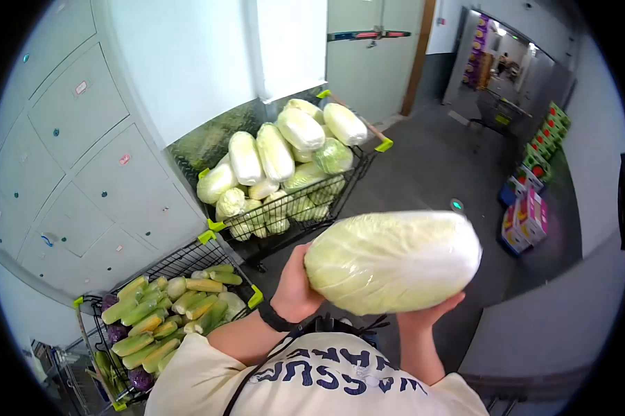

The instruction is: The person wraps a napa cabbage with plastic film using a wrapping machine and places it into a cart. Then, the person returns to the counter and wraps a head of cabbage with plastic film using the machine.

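Note:
A large napa cabbage [392, 262] in clear wrap lies sideways in front of my chest, its pale base to the right. My left hand [295, 286] grips its leafy left end, with a dark band on that wrist. Under the right part, my right hand [427, 313] supports it; some fingers are hidden beneath the cabbage. Ahead and to the left, a black wire shopping cart [337, 197] is heaped with more wrapped napa cabbages [276, 152]. A round green cabbage [333, 157] sits among them.
At lower left, a second cart [167, 260] holds corn ears [150, 322] and purple cabbages [141, 378]. Grey lockers [80, 132] line the left wall. Boxes [527, 215] stand along the right wall. Farther back are a double door [371, 76] and another cart [499, 111].

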Demonstrator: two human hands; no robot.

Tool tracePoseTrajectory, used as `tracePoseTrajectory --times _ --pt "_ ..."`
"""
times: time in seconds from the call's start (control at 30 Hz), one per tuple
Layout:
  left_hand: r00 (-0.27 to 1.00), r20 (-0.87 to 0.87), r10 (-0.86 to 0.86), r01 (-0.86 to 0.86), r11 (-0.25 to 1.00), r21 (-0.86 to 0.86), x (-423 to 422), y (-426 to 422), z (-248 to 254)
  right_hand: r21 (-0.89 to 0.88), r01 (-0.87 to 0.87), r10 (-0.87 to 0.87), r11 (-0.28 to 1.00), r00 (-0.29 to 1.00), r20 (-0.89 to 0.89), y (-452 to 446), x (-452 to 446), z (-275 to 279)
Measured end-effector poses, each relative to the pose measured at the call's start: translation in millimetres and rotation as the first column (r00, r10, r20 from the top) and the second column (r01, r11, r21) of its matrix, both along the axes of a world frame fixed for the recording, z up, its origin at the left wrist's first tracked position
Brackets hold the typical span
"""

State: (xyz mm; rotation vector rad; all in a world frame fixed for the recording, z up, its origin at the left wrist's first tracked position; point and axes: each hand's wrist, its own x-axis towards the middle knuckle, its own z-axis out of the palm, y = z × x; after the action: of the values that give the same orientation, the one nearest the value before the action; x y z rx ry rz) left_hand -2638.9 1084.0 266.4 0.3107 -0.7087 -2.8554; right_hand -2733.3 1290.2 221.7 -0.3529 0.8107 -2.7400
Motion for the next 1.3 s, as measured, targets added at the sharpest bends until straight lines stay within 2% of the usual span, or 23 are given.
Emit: tracePoseTrajectory --times 0.03,0.1,0.13,0.2,0.23,0.27,0.33,0.4,0.43,0.47,0.53,0.63,0.67,0.73,0.77,0.83,0.9,1.0,1.03,1.13,1.17,1.27,1.3 --pt "0.999 0.014 0.049 -0.049 0.999 0.009 -19.2 -2.4 10.5 0.02 -0.112 0.113 0.994 0.993 -0.039 -7.8 -36.9 -7.0" --pt "0.994 -0.037 0.1 -0.097 0.992 0.077 -57.1 -18.8 20.2 0.069 -0.25 0.258 0.966 0.907 -0.332 -32.5 -99.2 -11.6" --pt "0.986 -0.049 0.161 -0.159 0.987 0.039 -75.6 -24.6 25.7 0.099 -0.313 0.321 0.945 0.819 -0.475 -49.1 -125.8 -8.4" --pt "0.96 -0.073 0.272 -0.275 0.961 -0.03 -116.2 -30.5 36.5 0.03 -0.245 0.245 0.969 0.939 -0.241 -95.8 -155.3 -3.6" --pt "0.931 -0.096 0.353 -0.364 0.92 -0.143 -134.8 -33.9 33.9 0.007 -0.193 0.192 0.981 0.975 -0.114 -115.3 -169.2 -3.3" --pt "0.923 -0.159 0.351 -0.372 0.92 -0.127 -155.1 -43.4 32.2 -0.018 -0.23 0.228 0.973 0.971 -0.069 -134.3 -194.5 6.1" --pt "0.942 -0.194 0.274 -0.328 0.876 -0.353 -191.5 -73.9 19.1 -0.073 -0.259 0.262 0.963 0.964 0.043 -163.9 -238.4 28.6" --pt "0.91 -0.263 0.319 -0.414 0.69 -0.594 -226.0 -125.8 11.7 -0.12 -0.233 0.246 0.965 0.964 0.106 -191.7 -274.7 34.8" --pt "0.853 -0.329 0.405 -0.507 0.493 -0.707 -241.9 -148.9 25.8 -0.143 -0.223 0.242 0.964 0.961 0.133 -204.6 -291.6 37.5" --pt "0.82 -0.435 0.371 -0.566 0.416 -0.712 -258.6 -170.0 39.4 -0.112 -0.232 0.245 0.966 0.962 0.121 -214.6 -309.0 37.3" --pt "0.892 -0.424 0.156 -0.441 0.088 -0.893 -289.3 -199.6 57.4 -0.044 -0.268 0.272 0.962 0.956 0.111 -229.9 -337.6 31.6" --pt "0.948 -0.317 -0.003 -0.278 0.475 -0.835 -337.1 -196.5 45.8 0.023 -0.353 0.353 0.935 0.935 0.007 -262.6 -379.4 30.2" --pt "0.944 -0.325 0.054 -0.31 0.481 -0.82 -347.9 -200.7 36.2 0.046 -0.372 0.372 0.927 0.928 0.011 -274.1 -397.7 25.5" --pt "0.926 -0.334 0.176 -0.377 0.486 -0.788 -365.8 -209.2 11.1 0.092 -0.416 0.416 0.905 0.909 0.025 -291.7 -434.0 9.0" --pt "0.91 -0.325 0.257 -0.397 0.321 -0.86 -372.8 -214.5 1.5 0.13 -0.447 0.44 0.885 0.895 0.081 -300.1 -450.6 3.3" --pt "0.885 -0.284 0.369 -0.434 0.435 -0.789 -390.4 -223.7 -6.5 0.198 -0.521 0.488 0.83 0.851 0.195 -332.9 -483.3 3.1" --pt "0.841 -0.241 0.485 -0.492 0.501 -0.712 -408.7 -238.9 -8.0 0.271 -0.608 0.563 0.746 0.794 0.231 -371.6 -506.1 10.8" --pt "0.753 -0.197 0.628 -0.408 0.21 -0.889 -426.0 -262.5 -10.9 0.339 -0.711 0.66 0.616 0.701 0.272 -426.7 -534.3 14.1" --pt "0.701 -0.157 0.696 -0.373 0.171 -0.912 -434.3 -269.1 -19.2 0.33 -0.745 0.699 0.58 0.662 0.268 -445.1 -541.2 10.7" --pt "0.592 -0.074 0.802 -0.435 0.241 -0.868 -453.8 -284.5 -44.6 0.308 -0.845 0.83 0.438 0.511 0.223 -490.7 -560.4 -4.8" --pt "0.561 -0.084 0.823 -0.419 0.195 -0.887 -458.4 -288.4 -59.1 0.274 -0.881 0.866 0.387 0.449 0.22 -504.8 -570.0 -15.4" --pt "0.562 -0.058 0.825 -0.4 0.21 -0.892 -459.7 -298.2 -85.1 0.236 -0.943 0.921 0.235 0.294 0.257 -530.1 -594.6 -42.3" --pt "0.544 -0.025 0.839 -0.387 0.224 -0.895 -462.3 -301.7 -86.9 0.244 -0.942 0.923 0.231 0.292 0.252 -532.2 -596.5 -42.3"
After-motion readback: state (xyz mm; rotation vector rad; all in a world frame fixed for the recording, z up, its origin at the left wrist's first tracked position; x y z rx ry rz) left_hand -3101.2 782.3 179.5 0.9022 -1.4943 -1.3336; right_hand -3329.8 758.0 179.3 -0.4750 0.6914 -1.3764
